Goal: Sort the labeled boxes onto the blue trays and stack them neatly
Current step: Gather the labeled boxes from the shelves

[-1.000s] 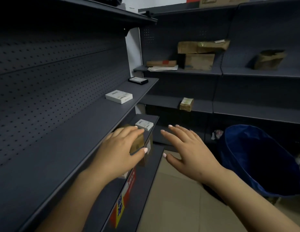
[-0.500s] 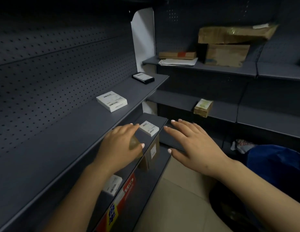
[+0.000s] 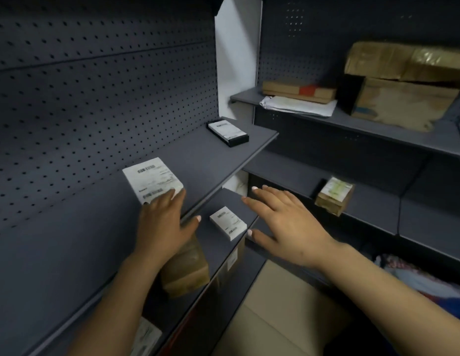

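Our left hand (image 3: 163,224) lays flat fingers on the white labeled box (image 3: 153,179); our right hand (image 3: 285,224) hovers spread, holding nothing. We should curl round its edges squarely before lifting.

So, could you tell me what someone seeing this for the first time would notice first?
Probably the two hands reaching into the dark grey shelving: the left hand has its fingertips on a white labelled box on the upper left shelf, while the right hand hovers open beside a smaller white box on the shelf below. Further back, a black-edged labelled box lies near the shelf's far end, and battered cardboard boxes crowd the top right shelf.
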The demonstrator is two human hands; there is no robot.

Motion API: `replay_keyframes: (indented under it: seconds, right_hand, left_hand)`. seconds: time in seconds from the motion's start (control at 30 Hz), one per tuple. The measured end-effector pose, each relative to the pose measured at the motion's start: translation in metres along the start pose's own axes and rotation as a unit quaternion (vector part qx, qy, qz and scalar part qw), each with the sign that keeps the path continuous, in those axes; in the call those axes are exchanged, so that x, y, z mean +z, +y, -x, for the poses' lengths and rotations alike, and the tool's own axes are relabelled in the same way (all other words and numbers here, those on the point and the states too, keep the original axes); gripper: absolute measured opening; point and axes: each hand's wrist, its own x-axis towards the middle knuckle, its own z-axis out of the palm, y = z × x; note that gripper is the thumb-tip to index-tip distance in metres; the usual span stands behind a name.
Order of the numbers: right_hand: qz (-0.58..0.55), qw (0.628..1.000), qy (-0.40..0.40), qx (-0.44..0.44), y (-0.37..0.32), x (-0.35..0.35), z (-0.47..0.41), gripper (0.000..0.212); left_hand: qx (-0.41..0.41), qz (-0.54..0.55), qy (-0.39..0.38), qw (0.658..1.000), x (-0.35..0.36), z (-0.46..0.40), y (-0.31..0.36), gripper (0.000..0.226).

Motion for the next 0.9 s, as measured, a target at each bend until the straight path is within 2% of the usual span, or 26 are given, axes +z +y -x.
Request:
replay_keyframes:
  seconds: [0.1,0.2,0.33,0.43,0.57,0.67,0.77,0.9]
  right_hand:
    - [-0.004,1.000,-0.007,-0.015,0.024,0.010,-0.036,0.066]
    - [-0.013,0.999,-0.007,-0.036,0.044,0.020,-0.067,0.067]
    - [-0.047,0.997,-0.001,-0.062,0.067,0.035,-0.102,0.066]
    - [-0.074,0.994,-0.004,-0.082,0.087,0.049,-0.119,0.066]
    - [-0.080,0.987,-0.012,-0.135,0.119,0.069,-0.142,0.065]
    - [-0.101,0.981,-0.016,-0.167,0.141,0.075,-0.161,0.063]
    - [-0.127,0.971,-0.018,-0.203,0.163,0.074,-0.185,0.065]
    - [-0.149,0.956,-0.015,-0.253,0.193,0.078,-0.212,0.065]
  left_hand:
    - [-0.044,-0.037,0.014,0.998,0.012,-0.035,-0.014,0.072]
    - [-0.102,-0.076,-0.019,0.992,0.018,-0.063,-0.024,0.078]
    - [-0.174,-0.066,-0.071,0.980,0.028,-0.086,-0.030,0.091]
    - [-0.206,-0.088,-0.088,0.970,0.036,-0.093,-0.027,0.088]
    - [-0.230,-0.136,-0.071,0.961,0.047,-0.096,-0.021,0.080]
    - [-0.245,-0.161,-0.030,0.956,0.050,-0.094,-0.016,0.081]
    - [-0.281,-0.144,0.006,0.949,0.047,-0.096,0.003,0.089]
    - [-0.292,-0.127,0.064,0.946,0.045,-0.093,0.044,0.079]
